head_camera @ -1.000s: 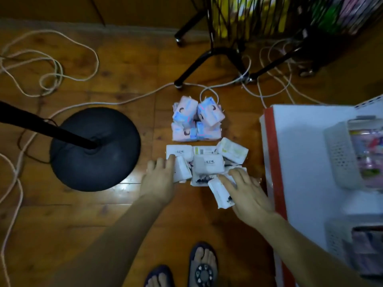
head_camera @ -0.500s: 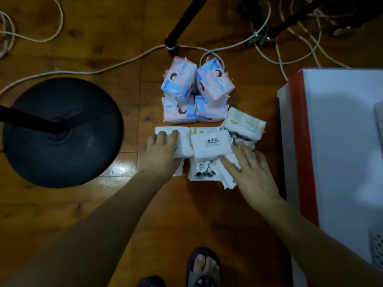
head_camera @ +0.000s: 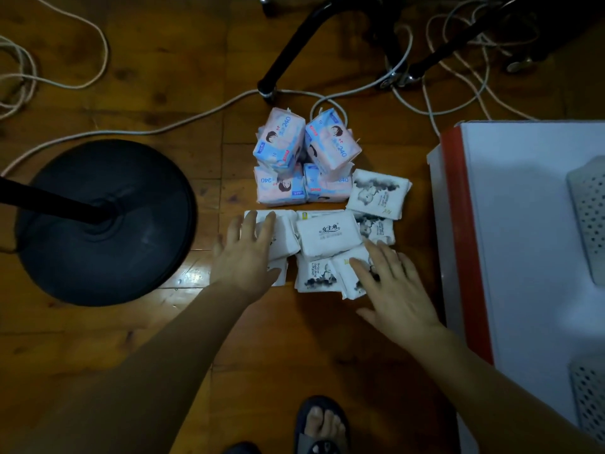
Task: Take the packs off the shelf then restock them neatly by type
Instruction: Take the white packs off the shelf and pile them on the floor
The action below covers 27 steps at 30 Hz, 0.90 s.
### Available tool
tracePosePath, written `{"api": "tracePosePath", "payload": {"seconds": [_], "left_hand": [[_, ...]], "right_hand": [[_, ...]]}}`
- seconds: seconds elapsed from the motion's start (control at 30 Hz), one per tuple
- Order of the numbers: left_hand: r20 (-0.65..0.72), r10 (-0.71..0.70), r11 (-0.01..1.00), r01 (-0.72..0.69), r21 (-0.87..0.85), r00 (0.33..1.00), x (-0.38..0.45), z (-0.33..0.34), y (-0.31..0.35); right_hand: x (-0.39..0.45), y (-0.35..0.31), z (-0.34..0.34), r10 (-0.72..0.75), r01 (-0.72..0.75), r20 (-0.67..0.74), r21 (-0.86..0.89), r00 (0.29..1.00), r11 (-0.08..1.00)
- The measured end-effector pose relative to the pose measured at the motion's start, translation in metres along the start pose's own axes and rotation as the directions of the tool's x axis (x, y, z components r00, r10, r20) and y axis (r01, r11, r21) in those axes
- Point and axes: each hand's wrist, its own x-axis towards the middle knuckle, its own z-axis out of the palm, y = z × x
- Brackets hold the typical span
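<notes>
White soft-plastic packs (head_camera: 322, 239) are heaped on the wooden floor (head_camera: 137, 322), partly covered by left hand (head_camera: 244, 257) and right hand (head_camera: 391, 290) (fingers flat, nothing grasped). Pink-and-blue packs (head_camera: 302, 158) are stacked behind; lower prints unreadable.

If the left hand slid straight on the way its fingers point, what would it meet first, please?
Probably the pink packs just past the white packs that the left hand already touches, though depth is unclear.
</notes>
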Motion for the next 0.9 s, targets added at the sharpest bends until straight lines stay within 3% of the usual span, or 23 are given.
{"api": "tracePosePath", "payload": {"seconds": [0.07, 0.2, 0.3, 0.43, 0.6, 0.73, 0.9], "left_hand": [[-0.026, 0.019, 1.000, -0.019, -0.004, 0.999, 0.000, -0.001, 0.003], [-0.140, 0.086, 0.996, -0.091, -0.026, 0.986, 0.002, -0.003, 0.011], [-0.189, 0.123, 0.990, -0.133, -0.044, 0.974, 0.009, -0.006, 0.023], [-0.214, 0.199, 0.977, -0.210, -0.032, 0.956, 0.030, -0.008, 0.033], [-0.149, 0.293, 0.954, -0.299, -0.021, 0.945, 0.060, -0.007, 0.041], [-0.088, 0.383, 0.923, -0.384, 0.006, 0.920, 0.080, -0.002, 0.041], [-0.059, 0.485, 0.874, -0.482, 0.062, 0.873, 0.093, 0.004, 0.038]], "right_hand": [[0.001, 0.003, -0.006, 0.006, 0.004, -0.113, 0.090, 0.994, 0.996], [0.025, 0.023, -0.019, 0.160, -0.119, -0.243, 0.175, 0.957, 0.977], [0.057, 0.045, -0.026, 0.243, -0.212, -0.229, 0.151, 0.943, 0.966], [0.089, 0.066, -0.029, 0.239, -0.215, -0.234, 0.124, 0.942, 0.969], [0.119, 0.082, -0.019, 0.185, -0.179, -0.187, 0.051, 0.965, 0.983], [0.152, 0.086, -0.016, 0.234, -0.234, -0.024, -0.016, 0.972, 0.972], [0.187, 0.096, -0.010, 0.294, -0.293, 0.009, -0.054, 0.956, 0.955]]}}
